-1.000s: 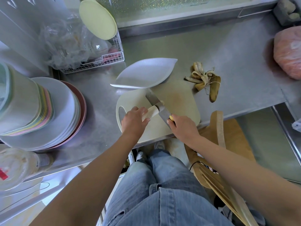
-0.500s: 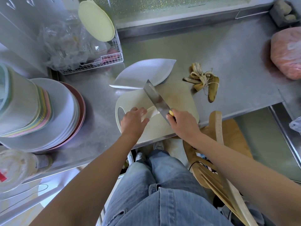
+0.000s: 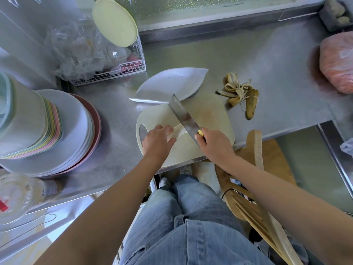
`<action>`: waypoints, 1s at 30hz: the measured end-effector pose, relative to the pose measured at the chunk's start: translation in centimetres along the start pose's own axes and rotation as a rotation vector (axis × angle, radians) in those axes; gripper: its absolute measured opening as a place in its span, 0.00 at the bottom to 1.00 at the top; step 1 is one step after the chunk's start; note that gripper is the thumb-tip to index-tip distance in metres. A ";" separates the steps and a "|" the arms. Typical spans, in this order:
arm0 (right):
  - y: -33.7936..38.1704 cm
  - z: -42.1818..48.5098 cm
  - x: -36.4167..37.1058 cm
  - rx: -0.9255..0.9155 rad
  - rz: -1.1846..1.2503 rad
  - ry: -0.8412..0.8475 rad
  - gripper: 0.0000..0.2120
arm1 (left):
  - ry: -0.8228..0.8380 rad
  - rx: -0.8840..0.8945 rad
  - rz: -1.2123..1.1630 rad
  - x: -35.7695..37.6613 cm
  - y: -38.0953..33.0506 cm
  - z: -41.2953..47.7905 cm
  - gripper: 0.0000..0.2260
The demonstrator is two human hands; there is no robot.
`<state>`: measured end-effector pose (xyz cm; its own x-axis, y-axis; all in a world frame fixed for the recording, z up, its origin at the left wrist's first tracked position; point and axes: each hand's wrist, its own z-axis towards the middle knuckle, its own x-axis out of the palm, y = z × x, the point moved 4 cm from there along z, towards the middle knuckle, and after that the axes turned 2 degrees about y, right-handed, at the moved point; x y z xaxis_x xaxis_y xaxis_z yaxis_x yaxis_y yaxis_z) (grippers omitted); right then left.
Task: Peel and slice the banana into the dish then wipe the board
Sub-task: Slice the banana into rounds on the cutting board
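Note:
A peeled pale banana (image 3: 178, 131) lies on the cream cutting board (image 3: 210, 119) on the steel counter. My left hand (image 3: 157, 140) holds its near end, fingers curled over it. My right hand (image 3: 214, 142) grips the handle of a cleaver (image 3: 183, 116), whose blade slants across the banana's free end, tip pointing toward the dish. The white leaf-shaped dish (image 3: 168, 85) rests just beyond the board, with no slices visible in it. The brown-spotted banana peel (image 3: 241, 94) lies on the counter to the right of the board.
Stacked plates and bowls (image 3: 49, 129) crowd the counter at left. Behind them stands a wire basket (image 3: 114, 71) with plastic bags and a pale round lid. A pink bagged bundle (image 3: 338, 60) sits far right. A wooden chair (image 3: 256, 169) stands under the counter edge.
The cleaver blade has lifted from lying low by the banana to a raised slant across its end, tip swung toward the dish. My left hand stays on the banana.

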<state>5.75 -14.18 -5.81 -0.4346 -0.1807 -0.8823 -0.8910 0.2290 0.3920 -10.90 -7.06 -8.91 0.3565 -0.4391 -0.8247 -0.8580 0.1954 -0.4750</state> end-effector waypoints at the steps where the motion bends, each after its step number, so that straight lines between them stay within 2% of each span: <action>1: 0.0 0.0 0.1 0.003 -0.003 0.006 0.10 | -0.001 0.000 0.000 0.0 0.0 0.0 0.13; 9: -0.3 0.3 1.8 0.072 -0.034 0.093 0.13 | -0.013 0.003 0.003 -0.1 -0.2 -0.1 0.14; 17: 0.0 0.2 0.2 0.016 0.002 -0.038 0.12 | 0.005 -0.004 0.001 0.1 0.0 0.0 0.12; 30: 0.4 0.4 0.5 -0.004 -0.047 -0.007 0.12 | 0.002 -0.011 0.016 0.2 0.0 -0.1 0.13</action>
<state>5.27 -13.82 -6.21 -0.3917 -0.1847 -0.9013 -0.9108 0.2164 0.3515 -10.80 -7.23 -9.06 0.3423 -0.4381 -0.8312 -0.8676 0.1923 -0.4586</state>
